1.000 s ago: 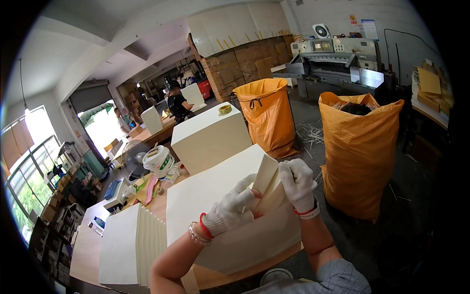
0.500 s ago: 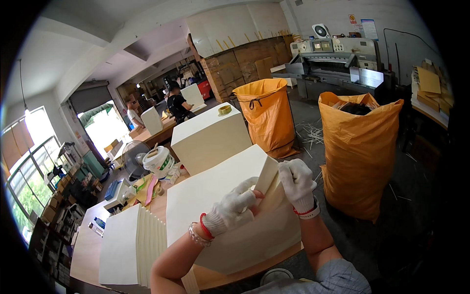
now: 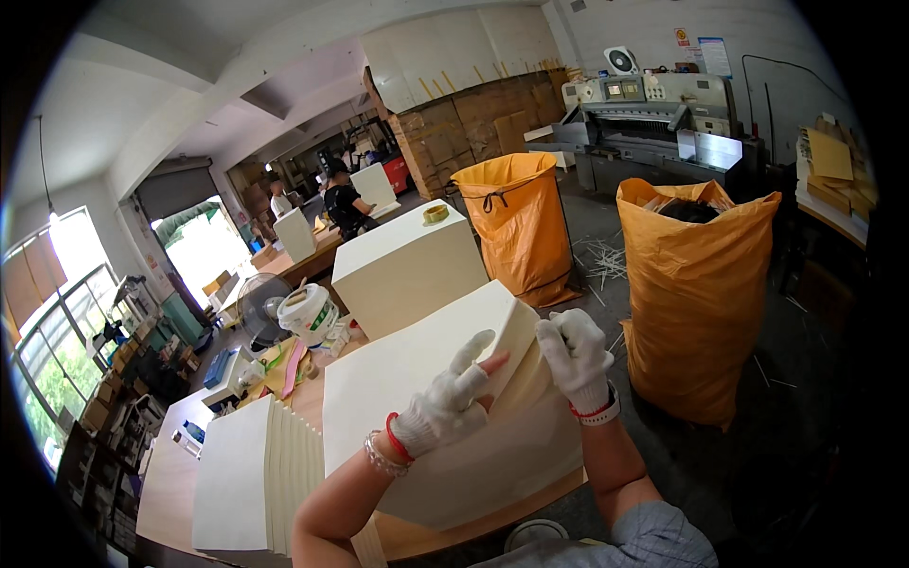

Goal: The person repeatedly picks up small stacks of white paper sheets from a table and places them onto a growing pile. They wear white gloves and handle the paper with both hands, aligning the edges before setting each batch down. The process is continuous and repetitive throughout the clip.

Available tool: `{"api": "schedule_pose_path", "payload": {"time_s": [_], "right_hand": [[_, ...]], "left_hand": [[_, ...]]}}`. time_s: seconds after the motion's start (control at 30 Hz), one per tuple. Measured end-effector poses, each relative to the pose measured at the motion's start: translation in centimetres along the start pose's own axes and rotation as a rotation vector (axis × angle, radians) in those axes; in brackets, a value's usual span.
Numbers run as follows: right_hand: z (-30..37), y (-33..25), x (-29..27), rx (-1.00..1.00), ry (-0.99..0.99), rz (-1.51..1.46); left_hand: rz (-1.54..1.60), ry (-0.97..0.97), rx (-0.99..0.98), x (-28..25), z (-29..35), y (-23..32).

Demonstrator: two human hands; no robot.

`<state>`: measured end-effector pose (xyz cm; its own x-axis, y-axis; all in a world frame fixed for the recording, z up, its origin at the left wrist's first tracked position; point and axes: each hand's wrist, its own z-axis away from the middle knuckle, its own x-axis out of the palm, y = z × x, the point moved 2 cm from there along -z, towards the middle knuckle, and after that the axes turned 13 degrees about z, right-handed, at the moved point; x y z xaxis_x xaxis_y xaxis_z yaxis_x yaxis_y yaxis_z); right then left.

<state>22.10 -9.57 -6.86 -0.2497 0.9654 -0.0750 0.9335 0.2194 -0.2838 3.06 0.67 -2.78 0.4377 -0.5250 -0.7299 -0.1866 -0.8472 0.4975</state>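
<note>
Handling sheets (image 3: 417,364), dark material (image 3: 691,211) in orange sack (image 3: 696,312)

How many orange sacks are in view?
2: one orange sack beyond the right hand, and the other sack nearer, to that hand's right.

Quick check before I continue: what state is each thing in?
Left hand: gloved, fingers spread
Right hand: gloved, fingers curled, grip unclear
Near paper stack: resting on table
Left paper stack: right edge stepped
Tape roll: lying flat
Right orange bag: open, filled
Left orange bag: open, contents hidden
Fan: cannot tell if running
</note>
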Motion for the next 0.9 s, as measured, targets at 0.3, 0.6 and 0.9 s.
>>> {"api": "schedule_pose_path", "payload": {"time_s": [0.3, 0.6, 0.9], "right_hand": [[-0.2, -0.1, 0.2, 0.083, -0.006, 0.007], [0.8, 1.1, 0.3, -0.239, 0.024, 0.137], [0.0, 0.1, 0.0, 0.176, -0.071, -0.053]], "left_hand": [[0.121, -0.021, -0.032, 0.0, -0.2, 0.6], [0.038, 0.001, 0.001, 0.2, 0.0, 0.2], [0.191, -0.04, -0.069, 0.1, -0.4, 1.1]]}}
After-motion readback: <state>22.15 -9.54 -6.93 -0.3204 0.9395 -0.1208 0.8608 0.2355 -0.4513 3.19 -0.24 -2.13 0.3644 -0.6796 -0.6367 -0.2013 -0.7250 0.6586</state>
